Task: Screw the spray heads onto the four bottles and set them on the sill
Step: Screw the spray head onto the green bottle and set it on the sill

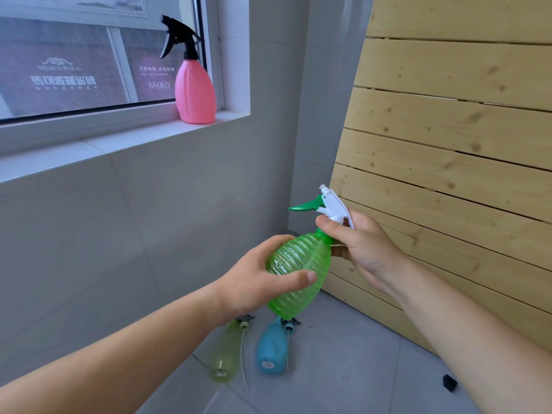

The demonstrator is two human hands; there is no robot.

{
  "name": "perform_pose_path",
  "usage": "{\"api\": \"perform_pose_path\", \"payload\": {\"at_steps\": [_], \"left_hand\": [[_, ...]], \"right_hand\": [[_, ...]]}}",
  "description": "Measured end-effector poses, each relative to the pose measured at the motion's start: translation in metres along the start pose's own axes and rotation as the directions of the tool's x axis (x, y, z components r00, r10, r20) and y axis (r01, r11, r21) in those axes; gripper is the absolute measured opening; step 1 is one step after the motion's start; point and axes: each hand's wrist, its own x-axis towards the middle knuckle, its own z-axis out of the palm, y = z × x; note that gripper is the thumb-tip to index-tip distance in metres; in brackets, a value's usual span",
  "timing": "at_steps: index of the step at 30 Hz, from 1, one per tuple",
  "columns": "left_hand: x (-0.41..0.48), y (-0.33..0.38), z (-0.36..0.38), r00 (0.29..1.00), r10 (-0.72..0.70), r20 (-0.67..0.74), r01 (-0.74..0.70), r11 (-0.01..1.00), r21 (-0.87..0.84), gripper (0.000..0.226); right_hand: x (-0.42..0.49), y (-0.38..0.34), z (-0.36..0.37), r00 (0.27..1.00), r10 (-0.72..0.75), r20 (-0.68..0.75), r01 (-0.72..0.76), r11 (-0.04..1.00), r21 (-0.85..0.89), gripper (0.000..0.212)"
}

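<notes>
My left hand grips the ribbed body of a translucent green bottle, held tilted in the air. My right hand is closed around the neck and collar of its white spray head with a green trigger. A pink bottle with a black spray head stands upright at the right end of the white window sill. On the floor below lie a pale yellow-green bottle and a blue bottle, each with a spray head and tube beside its neck.
A slatted pine panel leans against the wall on the right. Grey tiled wall and floor surround the corner. A small black object lies on the floor at the right.
</notes>
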Motion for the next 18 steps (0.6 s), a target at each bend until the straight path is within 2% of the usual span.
{"api": "perform_pose_path", "payload": {"at_steps": [4, 6, 8, 13, 16, 18], "left_hand": [[0.001, 0.003, -0.005, 0.998, -0.037, 0.046, 0.042, 0.993, -0.108, 0.057], [0.001, 0.002, -0.006, 0.994, -0.060, 0.087, 0.071, 0.989, -0.128, 0.057], [0.002, 0.000, -0.004, 0.992, -0.071, 0.101, 0.083, 0.989, -0.125, 0.057], [0.004, -0.001, 0.003, 0.998, -0.004, -0.067, 0.003, 1.000, -0.025, 0.062], [0.004, -0.003, 0.008, 0.978, 0.069, -0.197, -0.035, 0.984, 0.174, 0.065], [0.002, -0.004, 0.009, 0.976, 0.083, -0.201, -0.036, 0.973, 0.227, 0.066]], "right_hand": [[-0.002, -0.005, -0.005, 0.995, 0.026, 0.099, -0.051, 0.964, 0.262, 0.026], [-0.003, -0.005, -0.004, 0.991, 0.042, 0.126, -0.081, 0.946, 0.315, 0.034], [-0.003, -0.004, -0.001, 0.989, 0.055, 0.137, -0.099, 0.935, 0.340, 0.032], [0.000, -0.003, 0.008, 0.999, 0.030, 0.022, -0.035, 0.939, 0.341, 0.013], [0.002, -0.001, 0.012, 0.999, 0.016, -0.040, -0.003, 0.953, 0.304, 0.012], [0.001, -0.003, 0.012, 0.999, 0.029, -0.031, -0.018, 0.948, 0.316, 0.011]]}}
